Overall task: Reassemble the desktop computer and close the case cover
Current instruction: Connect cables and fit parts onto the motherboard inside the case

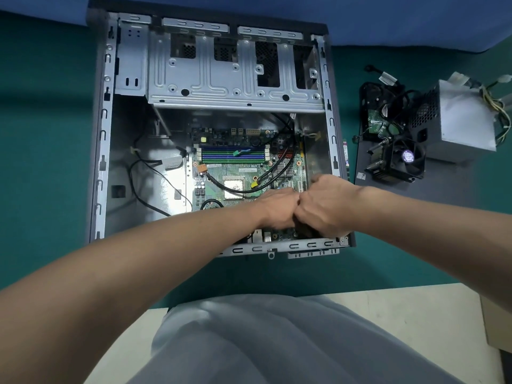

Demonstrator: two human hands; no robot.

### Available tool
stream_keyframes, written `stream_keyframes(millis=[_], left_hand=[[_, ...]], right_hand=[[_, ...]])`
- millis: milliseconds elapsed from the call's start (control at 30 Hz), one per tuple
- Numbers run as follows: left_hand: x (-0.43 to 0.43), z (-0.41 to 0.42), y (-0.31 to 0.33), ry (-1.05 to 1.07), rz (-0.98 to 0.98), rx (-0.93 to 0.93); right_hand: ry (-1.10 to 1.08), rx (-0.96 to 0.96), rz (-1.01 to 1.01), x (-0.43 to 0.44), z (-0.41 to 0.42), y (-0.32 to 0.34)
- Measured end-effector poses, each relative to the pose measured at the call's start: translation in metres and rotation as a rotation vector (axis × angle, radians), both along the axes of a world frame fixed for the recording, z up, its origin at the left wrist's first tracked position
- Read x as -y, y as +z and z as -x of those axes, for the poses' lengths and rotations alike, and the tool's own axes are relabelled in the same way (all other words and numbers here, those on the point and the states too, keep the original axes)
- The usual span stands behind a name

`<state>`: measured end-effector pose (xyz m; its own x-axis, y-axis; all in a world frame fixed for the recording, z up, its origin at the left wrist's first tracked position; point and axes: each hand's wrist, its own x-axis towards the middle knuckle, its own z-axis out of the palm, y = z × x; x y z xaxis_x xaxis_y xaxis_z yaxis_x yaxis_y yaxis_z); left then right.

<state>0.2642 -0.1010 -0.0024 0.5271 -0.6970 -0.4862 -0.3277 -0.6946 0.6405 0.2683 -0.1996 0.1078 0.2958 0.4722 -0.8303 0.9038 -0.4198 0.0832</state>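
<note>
Seating a part at the near right corner of the motherboard [238,170], inside the open case [105,134].
Our right hand [327,206] curls round a dark part [304,230]; the left hand [277,209] hides its grip, so we cannot tell. The next move likely needs even downward pressure.

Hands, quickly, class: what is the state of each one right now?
Left hand: curled downward; contents cannot be told.
Right hand: closed round a dark part.
</note>
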Motion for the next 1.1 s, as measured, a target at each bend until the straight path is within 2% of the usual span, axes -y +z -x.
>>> stream_keyframes(millis=[233, 467, 567, 733, 933, 1100], left_hand=[[-0.0002, -0.0026, 0.0053, -0.072, -0.006, -0.047], [0.0033, -0.0008, 0.0005, -0.004, -0.025, -0.043], [0.0039, -0.0033, 0.0042, -0.02, -0.009, -0.027], [-0.0027, -0.0028, 0.0055, -0.03, -0.013, -0.128], [-0.0003, -0.0036, 0.0064, 0.067, 0.01, -0.106], [0.001, -0.0036, 0.0081, 0.052, 0.024, -0.061]], right_hand=[[0.018, 0.057, -0.089, 0.0036, 0.0025, -0.0011], [-0.008, -0.027, 0.042, -0.0043, 0.0011, -0.0018], [0.006, 0.029, 0.0, -0.0012, 0.001, -0.0039], [0.01, 0.05, -0.073, 0.0009, 0.0008, -0.0056], [-0.047, -0.029, 0.023, -0.0038, 0.0003, -0.0046], [0.01, -0.054, 0.088, -0.0039, -0.0032, -0.0058]])
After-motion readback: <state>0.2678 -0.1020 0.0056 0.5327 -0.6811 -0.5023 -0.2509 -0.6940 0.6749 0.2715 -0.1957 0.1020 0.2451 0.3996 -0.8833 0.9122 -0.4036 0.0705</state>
